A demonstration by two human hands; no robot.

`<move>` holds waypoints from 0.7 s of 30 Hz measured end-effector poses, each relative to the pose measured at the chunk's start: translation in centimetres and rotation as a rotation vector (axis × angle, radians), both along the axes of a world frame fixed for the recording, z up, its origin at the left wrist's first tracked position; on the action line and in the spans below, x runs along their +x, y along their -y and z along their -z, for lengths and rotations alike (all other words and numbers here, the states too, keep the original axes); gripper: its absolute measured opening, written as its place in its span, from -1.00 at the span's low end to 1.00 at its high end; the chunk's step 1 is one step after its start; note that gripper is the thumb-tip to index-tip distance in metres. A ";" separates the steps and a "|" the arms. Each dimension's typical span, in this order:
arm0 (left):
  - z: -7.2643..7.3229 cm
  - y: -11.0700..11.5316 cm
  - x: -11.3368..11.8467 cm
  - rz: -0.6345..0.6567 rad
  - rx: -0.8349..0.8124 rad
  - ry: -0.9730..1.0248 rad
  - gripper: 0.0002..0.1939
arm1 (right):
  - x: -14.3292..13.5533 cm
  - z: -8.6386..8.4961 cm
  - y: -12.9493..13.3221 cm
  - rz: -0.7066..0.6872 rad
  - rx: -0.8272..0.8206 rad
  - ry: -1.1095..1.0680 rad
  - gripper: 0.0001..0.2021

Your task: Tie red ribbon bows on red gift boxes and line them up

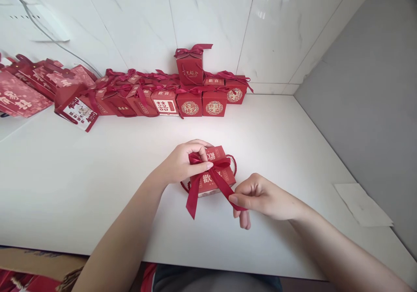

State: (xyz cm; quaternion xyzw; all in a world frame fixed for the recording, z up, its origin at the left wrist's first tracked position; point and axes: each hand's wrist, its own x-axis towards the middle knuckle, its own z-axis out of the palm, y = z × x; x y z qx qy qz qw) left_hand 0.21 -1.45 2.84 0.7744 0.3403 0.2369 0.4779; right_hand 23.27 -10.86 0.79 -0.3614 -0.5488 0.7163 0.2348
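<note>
A small red gift box with pale lettering and a twisted cord handle stands on the white table in front of me. Across its top is a dark red ribbon tied in a bow. My left hand pinches the bow near its knot with thumb and fingertip, the other fingers resting by the box's far left side. Low on the right, my right hand is closed on one ribbon tail between thumb and fingers, drawn out taut from the bow. The other tail hangs loose over the front left.
Along the tiled wall stands a row of red gift boxes with ribbon bows, one box stacked on top. Larger red gift bags fill the far left. A white paper sheet lies at right. A cardboard box sits below the table's front-left edge.
</note>
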 end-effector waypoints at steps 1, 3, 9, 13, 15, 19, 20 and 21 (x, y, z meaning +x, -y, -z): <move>0.0 0.0 0.0 -0.002 0.001 0.000 -0.83 | 0.2 0.1 -0.2 -0.031 -0.033 0.015 -0.62; 0.0 0.0 0.0 -0.010 -0.003 -0.006 -0.82 | 0.6 0.2 -0.4 -0.080 -0.077 0.041 -0.61; 0.5 0.6 0.9 -0.220 -0.101 0.020 -0.78 | 0.9 -0.2 -0.1 -0.392 0.088 0.209 -0.79; 0.7 0.8 1.4 -0.308 -0.167 0.119 -0.72 | -0.9 0.1 1.1 -0.130 0.588 0.323 -0.72; 0.5 0.6 1.2 -0.300 -0.191 0.161 -0.70 | -1.9 0.8 1.6 0.171 0.926 0.403 -0.73; 0.0 -0.1 0.0 -0.267 -0.118 0.179 -0.79 | -3.1 2.4 2.0 0.413 1.485 0.555 -0.68; -0.2 -0.3 -0.4 -0.241 -0.080 0.173 -0.82 | -3.4 2.7 2.1 0.411 1.535 0.568 -0.64; -0.3 -0.4 -0.7 -0.213 -0.036 0.165 -0.83 | -3.6 2.8 2.1 0.405 1.558 0.573 -0.60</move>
